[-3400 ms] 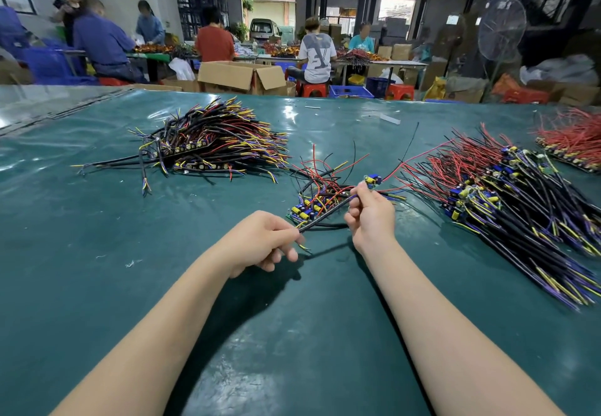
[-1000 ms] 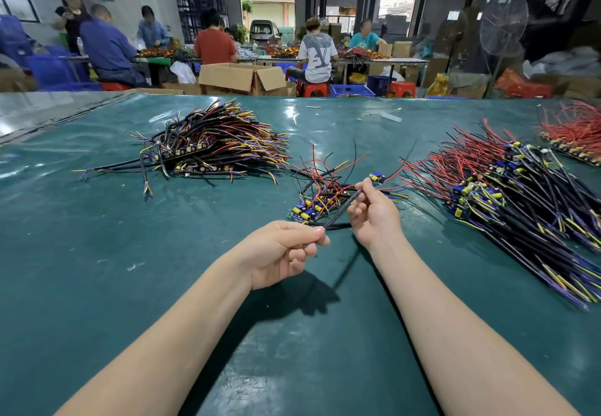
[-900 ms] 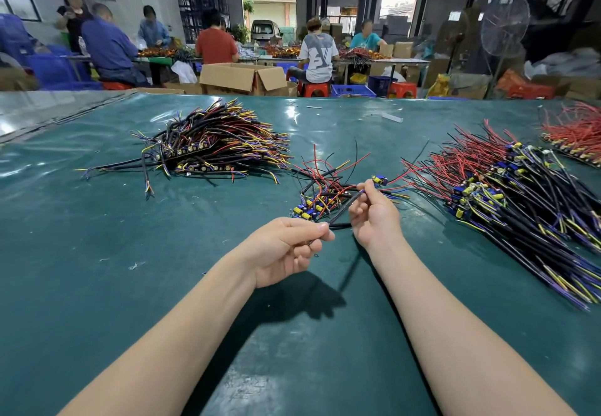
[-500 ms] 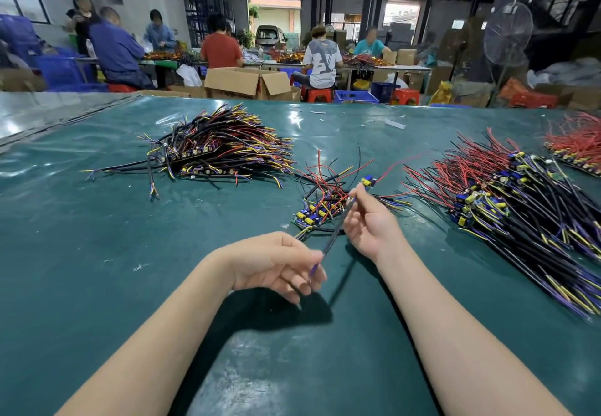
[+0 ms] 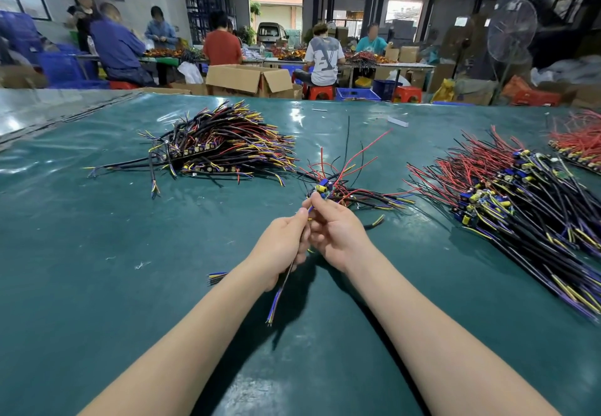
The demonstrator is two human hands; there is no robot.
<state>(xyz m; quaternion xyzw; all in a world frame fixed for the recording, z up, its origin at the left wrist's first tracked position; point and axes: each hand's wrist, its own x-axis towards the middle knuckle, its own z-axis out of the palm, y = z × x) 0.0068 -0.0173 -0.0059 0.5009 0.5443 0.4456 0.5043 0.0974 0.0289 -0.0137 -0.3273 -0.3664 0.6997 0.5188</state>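
Both my hands hold one wire harness above the green table (image 5: 97, 253). My left hand (image 5: 283, 246) grips its black cable, whose blue and yellow wire ends (image 5: 274, 305) hang out below the fist. My right hand (image 5: 335, 233) pinches the same harness just under its small blue and yellow circuit part (image 5: 323, 188), from which red wires stick up. The two hands touch each other. A small heap of similar harnesses (image 5: 354, 194) lies just behind them.
A big pile of black, red and yellow harnesses (image 5: 224, 149) lies far left. A larger pile (image 5: 520, 194) spreads along the right, with red wires (image 5: 579, 145) beyond it. A loose cable end (image 5: 217, 276) lies left of my left wrist. Several people work at tables behind.
My hands have come together and lifted the harness upright. The left hand slid up the cable, so its wire ends now hang below the fist; the right hand moved toward me.
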